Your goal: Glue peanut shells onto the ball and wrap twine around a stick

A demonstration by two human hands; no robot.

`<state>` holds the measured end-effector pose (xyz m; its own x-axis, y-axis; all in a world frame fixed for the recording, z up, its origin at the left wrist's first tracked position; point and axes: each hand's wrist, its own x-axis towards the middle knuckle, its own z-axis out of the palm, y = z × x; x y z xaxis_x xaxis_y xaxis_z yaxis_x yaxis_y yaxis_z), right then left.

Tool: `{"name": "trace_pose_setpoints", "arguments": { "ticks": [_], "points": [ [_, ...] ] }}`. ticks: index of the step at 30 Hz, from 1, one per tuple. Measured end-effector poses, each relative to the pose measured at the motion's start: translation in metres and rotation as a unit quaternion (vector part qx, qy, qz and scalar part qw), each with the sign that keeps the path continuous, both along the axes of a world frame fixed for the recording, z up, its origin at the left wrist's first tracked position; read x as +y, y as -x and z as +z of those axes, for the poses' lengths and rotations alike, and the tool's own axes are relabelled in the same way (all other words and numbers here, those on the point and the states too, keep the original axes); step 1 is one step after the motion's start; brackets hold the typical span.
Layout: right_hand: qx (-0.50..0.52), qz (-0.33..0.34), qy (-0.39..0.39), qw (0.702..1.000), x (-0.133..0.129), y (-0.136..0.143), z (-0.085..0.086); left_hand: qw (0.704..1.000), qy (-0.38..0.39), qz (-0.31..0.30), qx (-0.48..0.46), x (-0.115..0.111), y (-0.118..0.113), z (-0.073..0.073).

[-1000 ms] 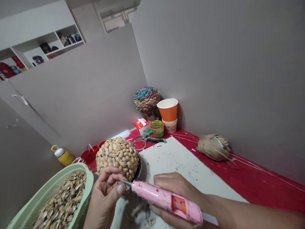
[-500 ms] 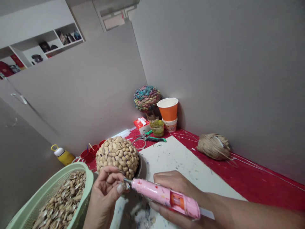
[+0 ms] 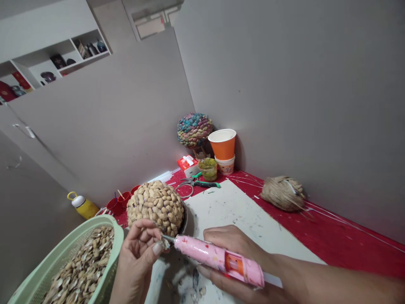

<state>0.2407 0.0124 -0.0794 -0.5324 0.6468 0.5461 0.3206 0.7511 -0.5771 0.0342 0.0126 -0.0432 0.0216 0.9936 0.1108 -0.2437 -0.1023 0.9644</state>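
Note:
My right hand (image 3: 236, 245) is wrapped round a pink hot glue gun (image 3: 202, 253), with a clear glue stick (image 3: 272, 280) poking out of its back end. Its metal nozzle points left, at a small peanut shell (image 3: 165, 242) pinched between the thumb and fingers of my left hand (image 3: 142, 249). The nozzle tip looks to be at the shell; whether they touch, I cannot tell. Just behind my left hand sits a dome covered in peanut shells (image 3: 155, 207), resting in a dark bowl (image 3: 185, 217). At the left, a pale green basket (image 3: 118, 236) holds many loose peanut shells (image 3: 85, 266).
A stained white board (image 3: 234, 211) lies on the red table cover (image 3: 319, 236). Further back are pliers (image 3: 205, 184), a jar (image 3: 208, 169), orange paper cups (image 3: 223, 145), a coloured peanut-shell tree (image 3: 195, 131) and red cups (image 3: 115, 206). A twine ball (image 3: 282, 193) lies right; a yellow bottle (image 3: 85, 207) stands left.
The shell in my left fingers has turned slightly and shows more at the nozzle tip. Both hands and the glue gun stay almost in place.

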Motion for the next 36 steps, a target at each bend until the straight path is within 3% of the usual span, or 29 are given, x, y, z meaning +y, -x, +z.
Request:
{"name": "trace_pose_setpoints", "arguments": {
  "ticks": [10,36],
  "points": [
    [0.017,0.013,0.001,1.000,0.0008,-0.0022,0.0014,1.000,-0.011,-0.021,0.001,0.0030,0.0060,-0.0042],
    [-0.003,0.010,0.014,1.000,0.0026,-0.0010,-0.0048,1.000,-0.017,0.002,-0.024,0.0005,0.0007,0.0029]
  ]
}}
